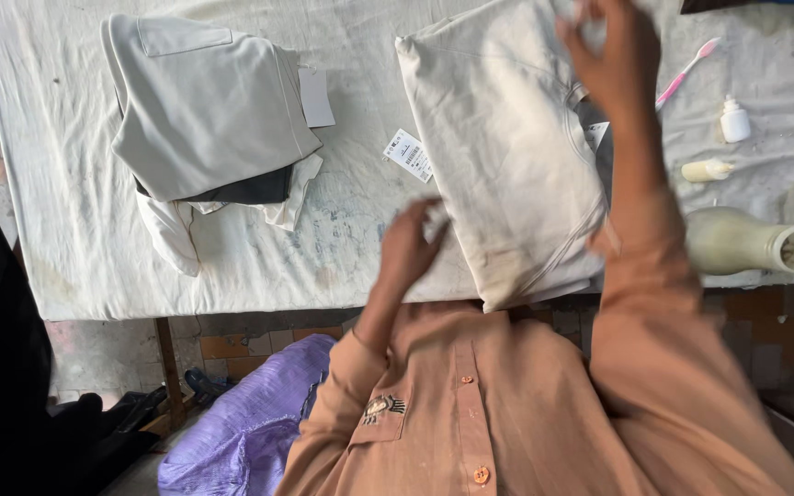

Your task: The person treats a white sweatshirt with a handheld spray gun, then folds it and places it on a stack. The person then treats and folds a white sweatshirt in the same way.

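Leaning over a cloth-covered table [75, 239], a person in a rust-orange shirt [507, 404] handles a folded off-white garment [507, 156] that lies on the table's near right part, its lower corner hanging past the edge. Nearest the body, the left hand [408, 246] grips that garment's near left edge, fingers curled together around a bit of the fabric. Farther out, the right hand [613, 57] rests at the garment's far end, by its collar; it is blurred, and whether its fingers pinch the cloth cannot be told. A paper tag [409, 154] lies just beside the garment's left edge. To the left, well apart, sits a pile of folded pale clothes [209, 110]. On the right lie a cream bottle [755, 242] on its side, a small white bottle [734, 120] and a pink toothbrush [686, 70]. A purple sack [250, 422] lies on the floor below.
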{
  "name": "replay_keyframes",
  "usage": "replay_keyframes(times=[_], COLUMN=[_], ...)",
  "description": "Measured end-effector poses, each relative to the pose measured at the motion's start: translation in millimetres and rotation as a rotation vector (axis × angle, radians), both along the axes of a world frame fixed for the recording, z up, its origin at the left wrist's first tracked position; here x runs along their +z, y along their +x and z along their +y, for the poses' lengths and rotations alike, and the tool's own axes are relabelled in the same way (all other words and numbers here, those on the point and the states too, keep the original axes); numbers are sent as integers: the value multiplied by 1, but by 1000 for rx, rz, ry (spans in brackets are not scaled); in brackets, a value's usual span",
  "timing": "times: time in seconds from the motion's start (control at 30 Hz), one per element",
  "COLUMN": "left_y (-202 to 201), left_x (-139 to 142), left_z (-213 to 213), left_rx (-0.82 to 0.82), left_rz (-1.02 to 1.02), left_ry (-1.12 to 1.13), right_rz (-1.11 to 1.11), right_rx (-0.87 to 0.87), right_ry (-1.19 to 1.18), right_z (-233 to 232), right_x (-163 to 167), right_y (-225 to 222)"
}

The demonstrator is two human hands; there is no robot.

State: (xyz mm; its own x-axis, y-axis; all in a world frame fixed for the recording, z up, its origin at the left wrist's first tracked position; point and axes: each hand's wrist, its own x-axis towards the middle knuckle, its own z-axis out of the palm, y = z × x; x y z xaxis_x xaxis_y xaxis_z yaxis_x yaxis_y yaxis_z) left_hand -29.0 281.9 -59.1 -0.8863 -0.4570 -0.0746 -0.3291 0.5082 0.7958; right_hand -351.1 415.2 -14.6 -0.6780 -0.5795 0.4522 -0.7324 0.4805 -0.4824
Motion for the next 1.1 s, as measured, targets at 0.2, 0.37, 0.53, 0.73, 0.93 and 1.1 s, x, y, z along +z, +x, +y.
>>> replay_keyframes(times=[0.2, 0.37, 0.53, 0.73, 0.93, 1.1], left_y=[-107, -167, -100, 47, 27, -53], left_x=[7, 3, -19, -29, -20, -36], left_z=[-81, -77, -72, -1, -9, -64], left_rx=[288, 162, 234, 454, 207, 98], left_rz=[-109, -165, -87, -174, 104, -221], left_ry=[-35, -204, 114, 267, -524, -595], right_rz=[-254, -475, -159, 83, -43, -25], right_rx=[-472, -466, -389, -291, -244, -174], right_ry=[246, 301, 198, 357, 124, 406], right_z=[80, 99, 123, 117, 91, 110], right_x=[-32, -45, -46, -76, -98, -109], right_y=[145, 156, 126, 112, 223, 264])
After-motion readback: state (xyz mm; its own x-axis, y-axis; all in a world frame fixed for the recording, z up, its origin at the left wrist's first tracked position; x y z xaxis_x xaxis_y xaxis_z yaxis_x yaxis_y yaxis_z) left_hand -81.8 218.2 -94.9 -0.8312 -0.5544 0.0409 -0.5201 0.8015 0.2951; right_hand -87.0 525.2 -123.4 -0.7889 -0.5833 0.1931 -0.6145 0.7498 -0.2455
